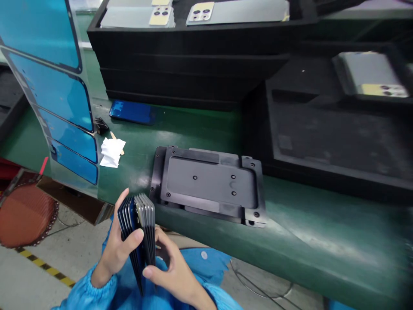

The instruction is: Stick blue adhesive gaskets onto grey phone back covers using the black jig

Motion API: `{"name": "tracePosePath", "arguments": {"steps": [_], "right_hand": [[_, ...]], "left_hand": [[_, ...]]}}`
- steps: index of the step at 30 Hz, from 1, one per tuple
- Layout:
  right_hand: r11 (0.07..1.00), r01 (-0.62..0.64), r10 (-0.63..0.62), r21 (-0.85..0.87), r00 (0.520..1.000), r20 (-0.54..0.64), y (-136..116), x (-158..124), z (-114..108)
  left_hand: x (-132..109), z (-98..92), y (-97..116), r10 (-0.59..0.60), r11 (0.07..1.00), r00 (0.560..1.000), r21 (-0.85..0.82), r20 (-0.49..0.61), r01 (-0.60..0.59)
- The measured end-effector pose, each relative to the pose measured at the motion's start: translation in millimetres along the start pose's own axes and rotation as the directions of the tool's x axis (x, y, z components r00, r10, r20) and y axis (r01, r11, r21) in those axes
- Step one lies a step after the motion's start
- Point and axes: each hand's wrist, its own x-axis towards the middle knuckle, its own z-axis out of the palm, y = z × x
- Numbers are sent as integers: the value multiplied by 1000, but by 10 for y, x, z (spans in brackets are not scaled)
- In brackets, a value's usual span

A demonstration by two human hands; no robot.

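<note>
A stack of thin, dark phone panels [148,228] stands on edge between my two hands, over the near side of the green table. My left hand [116,249] grips the stack from the left, thumb across its near face and fingers behind. From the right, my right hand [176,269] holds the stack's other side, its thumb low on the edges. The panels fan apart slightly at the top, with a gap near the middle. Just beyond lies a black metal fixture [213,183] with a shallow phone-shaped recess and several screws.
Stacked black foam trays [180,64] at the back carry pale panels with camera cutouts. Another foam tray [322,129] is at right. Blue film sheets [61,94] hang at left. A blue panel [130,112], black clip [102,125] and crumpled white tissue [111,151] lie on the table [306,228].
</note>
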Motion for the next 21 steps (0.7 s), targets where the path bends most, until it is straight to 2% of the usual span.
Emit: {"name": "tracePosePath", "arguments": {"steps": [3, 13, 21], "right_hand": [[1000, -4, 4, 11, 1000, 6, -10, -7, -6], [999, 2, -4, -40, 999, -46, 44, -21, 29], [998, 19, -23, -62, 998, -58, 31, -9, 46]], "left_hand": [[-8, 23, 49, -11, 1000, 1000, -9, -28, 11], [9, -1, 5, -26, 999, 998, 22, 57, 24], [12, -2, -8, -25, 1000, 998, 15, 52, 24]]}}
